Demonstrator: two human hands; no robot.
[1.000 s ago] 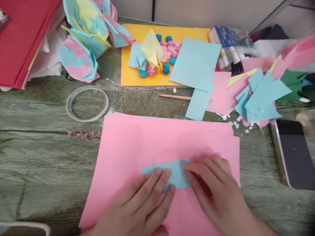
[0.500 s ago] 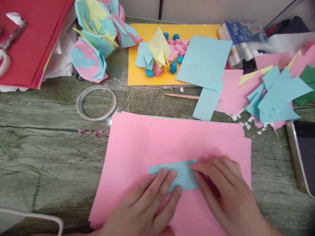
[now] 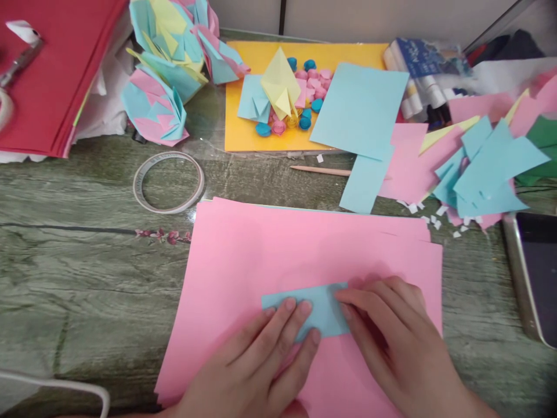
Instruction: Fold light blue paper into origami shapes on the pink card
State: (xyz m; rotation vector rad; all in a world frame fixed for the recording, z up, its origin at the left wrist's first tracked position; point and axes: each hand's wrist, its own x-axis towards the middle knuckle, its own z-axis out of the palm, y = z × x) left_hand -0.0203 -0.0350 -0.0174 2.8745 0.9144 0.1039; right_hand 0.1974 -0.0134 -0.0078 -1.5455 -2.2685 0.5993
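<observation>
Left hand (image 3: 250, 368) is laid flat, fingers a bit spread, holding down the left part of a small blue paper (image 3: 324, 313). Right hand (image 3: 398, 337) is at the paper's right end, thumb and index close together; can't tell if the edge is actually pinched between them. The paper's on top of the pink sheets (image 3: 243, 249), and neither hand has really budged on it since a second ago. What did change is the view: everything sits further right, so more of the phone (image 3: 542, 273) on the table (image 3: 96, 302) gets cut off. Further back, the tape ring (image 3: 138, 188) lies where it did, and the scissors (image 3: 20, 64) on the red paper (image 3: 65, 75) show way more.
</observation>
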